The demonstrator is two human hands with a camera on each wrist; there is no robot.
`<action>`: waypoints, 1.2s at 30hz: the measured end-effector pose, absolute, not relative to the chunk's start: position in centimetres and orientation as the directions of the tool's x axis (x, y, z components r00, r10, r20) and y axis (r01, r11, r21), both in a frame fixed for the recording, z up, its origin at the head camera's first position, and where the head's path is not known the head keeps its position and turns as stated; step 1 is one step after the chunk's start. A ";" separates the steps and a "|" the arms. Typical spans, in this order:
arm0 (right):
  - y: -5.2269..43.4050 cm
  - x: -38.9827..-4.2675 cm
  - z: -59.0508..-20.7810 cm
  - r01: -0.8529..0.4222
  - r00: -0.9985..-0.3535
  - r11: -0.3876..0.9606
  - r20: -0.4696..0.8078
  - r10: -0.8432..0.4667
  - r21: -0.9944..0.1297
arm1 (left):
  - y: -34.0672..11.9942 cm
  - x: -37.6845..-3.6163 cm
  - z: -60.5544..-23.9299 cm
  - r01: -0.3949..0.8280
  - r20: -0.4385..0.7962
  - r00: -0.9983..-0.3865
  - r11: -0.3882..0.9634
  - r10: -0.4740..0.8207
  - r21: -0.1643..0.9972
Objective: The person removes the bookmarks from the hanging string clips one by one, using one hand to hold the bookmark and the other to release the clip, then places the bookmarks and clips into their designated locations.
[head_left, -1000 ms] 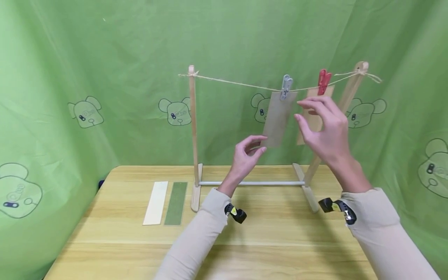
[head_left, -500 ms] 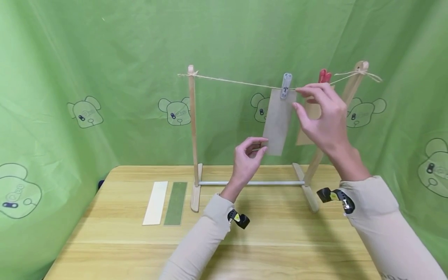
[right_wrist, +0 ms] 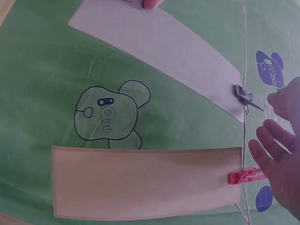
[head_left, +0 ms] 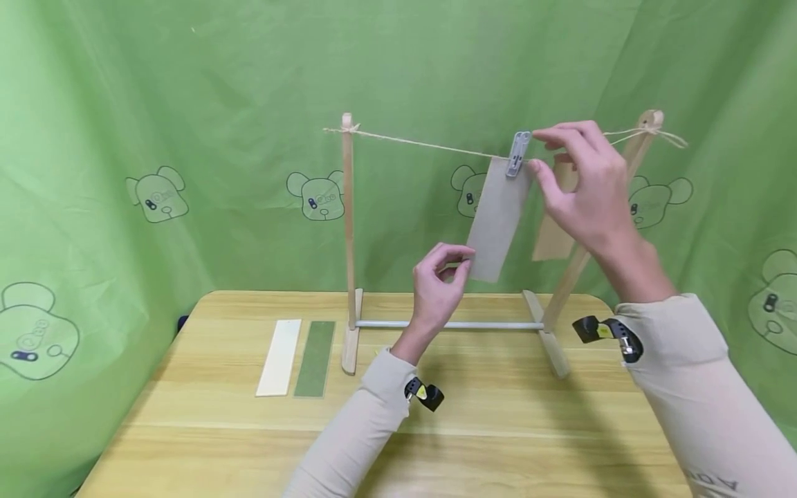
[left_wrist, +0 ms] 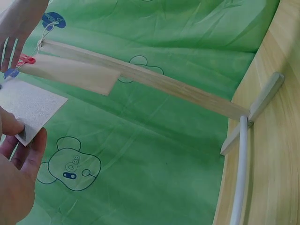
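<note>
A grey strip [head_left: 498, 218] hangs from the string [head_left: 423, 144] by a grey clip [head_left: 519, 153]. My left hand [head_left: 461, 261] pinches the strip's lower left corner, which the left wrist view shows between thumb and finger [left_wrist: 33, 150]. My right hand [head_left: 537, 151] is raised to the string, thumb and forefinger spread just right of the grey clip; I cannot tell whether they touch it. Behind that hand hangs a tan strip [head_left: 553, 238]. Its red clip [right_wrist: 246, 176] shows in the right wrist view, below the grey clip [right_wrist: 244, 95].
The string runs between two wooden posts [head_left: 347, 228] joined by a metal bar [head_left: 448, 324] on a wooden table [head_left: 498, 415]. A white strip [head_left: 280, 356] and a green strip [head_left: 314, 358] lie flat left of the rack. A green curtain surrounds the table.
My right hand rose from in front of the tan strip up to the string beside the grey clip. The left hand kept its hold on the grey strip's corner; the strip now hangs slanted.
</note>
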State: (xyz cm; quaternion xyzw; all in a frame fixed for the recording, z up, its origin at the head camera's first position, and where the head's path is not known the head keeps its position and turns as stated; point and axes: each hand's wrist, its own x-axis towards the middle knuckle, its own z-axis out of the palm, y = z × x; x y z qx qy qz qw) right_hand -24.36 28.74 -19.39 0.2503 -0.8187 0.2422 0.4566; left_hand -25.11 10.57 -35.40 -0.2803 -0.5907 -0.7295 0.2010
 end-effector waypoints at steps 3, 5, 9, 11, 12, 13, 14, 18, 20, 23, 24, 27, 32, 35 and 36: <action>28.6 -24.3 -18.9 -0.609 -0.488 0.772 0.853 -0.185 -0.182 | 10.6 -25.0 -35.5 0.626 0.647 -0.762 -0.226 0.031 0.747; 28.5 -24.2 -18.4 -0.598 -0.508 0.778 0.841 -0.185 -0.190 | 10.7 -25.1 -35.7 0.627 0.648 -0.762 -0.228 0.024 0.745; 28.2 -24.4 -17.5 -0.596 -0.530 0.783 0.820 -0.216 -0.179 | 10.7 -25.4 -36.1 0.633 0.654 -0.756 -0.237 0.015 0.737; 28.1 -24.5 -17.1 -0.594 -0.543 0.786 0.806 -0.235 -0.171 | 10.6 -25.4 -36.2 0.635 0.658 -0.753 -0.244 0.017 0.733; 28.1 -24.5 -16.9 -0.591 -0.556 0.788 0.796 -0.241 -0.175 | 10.6 -25.4 -36.2 0.636 0.660 -0.751 -0.246 0.019 0.731; 28.0 -24.6 -16.7 -0.587 -0.566 0.791 0.787 -0.247 -0.173 | 10.6 -25.4 -36.2 0.636 0.661 -0.750 -0.250 0.021 0.730; 28.0 -24.6 -16.5 -0.583 -0.577 0.794 0.776 -0.255 -0.173 | 10.6 -25.4 -36.2 0.637 0.662 -0.749 -0.251 0.021 0.729; 27.8 -24.6 -15.8 -0.563 -0.629 0.809 0.724 -0.285 -0.170 | 10.6 -25.2 -36.0 0.641 0.665 -0.747 -0.245 0.020 0.727; 27.8 -24.7 -15.4 -0.546 -0.662 0.820 0.689 -0.295 -0.173 | 10.6 -25.1 -35.8 0.641 0.664 -0.747 -0.243 0.019 0.728; 27.9 -24.8 -14.9 -0.508 -0.719 0.842 0.628 -0.297 -0.183 | 10.6 -25.1 -35.7 0.640 0.662 -0.749 -0.240 0.019 0.730; 28.0 -24.8 -14.8 -0.495 -0.737 0.849 0.607 -0.295 -0.188 | 10.7 -25.0 -35.6 0.639 0.662 -0.750 -0.241 0.019 0.731; 28.3 -25.0 -14.4 -0.470 -0.774 0.862 0.559 -0.299 -0.190 | 10.8 -25.0 -35.7 0.638 0.661 -0.750 -0.244 0.017 0.730; 28.7 -25.2 -14.3 -0.456 -0.807 0.865 0.507 -0.304 -0.207 | 10.9 -25.0 -35.9 0.634 0.658 -0.753 -0.250 0.015 0.732; 28.9 -25.3 -14.3 -0.457 -0.816 0.860 0.494 -0.302 -0.228 | 10.8 -25.0 -35.9 0.628 0.653 -0.757 -0.256 0.015 0.735; 29.0 -25.3 -14.3 -0.455 -0.818 0.859 0.492 -0.299 -0.235 | 10.8 -25.0 -36.0 0.627 0.652 -0.758 -0.257 0.016 0.735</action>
